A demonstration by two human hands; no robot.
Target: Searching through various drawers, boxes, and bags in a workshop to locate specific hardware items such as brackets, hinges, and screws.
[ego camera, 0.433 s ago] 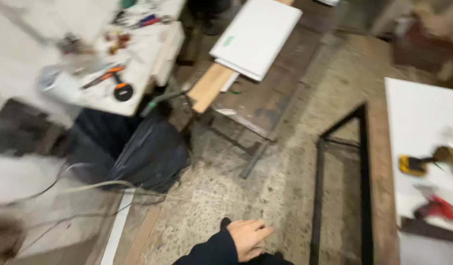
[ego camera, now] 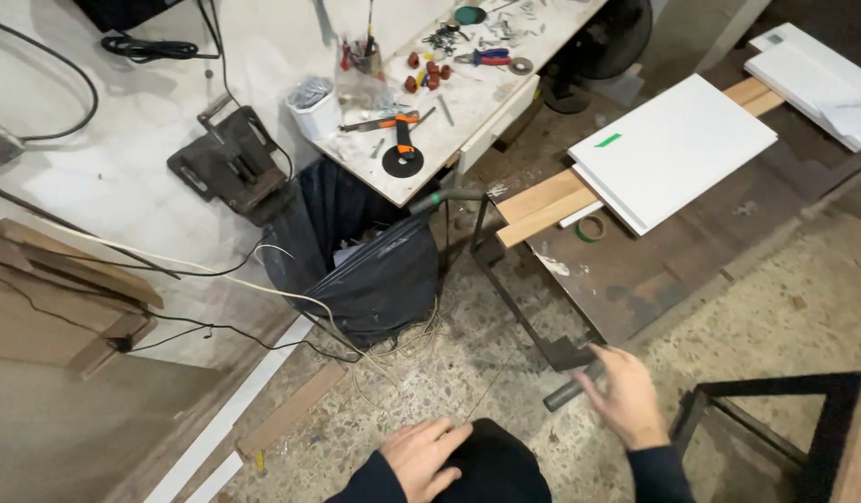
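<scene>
A dark metal rod (ego camera: 572, 388) is reached for near a black frame (ego camera: 533, 321)
The right hand (ego camera: 624, 395) is spread open, perhaps touching it; the left hand (ego camera: 423, 456) is rested loosely open, empty, for balance

— Where are your hands?

— Your left hand (ego camera: 423, 454) is near you at the bottom, palm down, fingers loosely spread and pointing right, resting on your dark-clad knee. Its dark sleeve shows at the wrist.

— And the other one?

— Your right hand (ego camera: 624, 396) reaches farther out and to the right, fingers curled toward a dark rod-like handle; whether it's gripping, you can't tell.
</scene>
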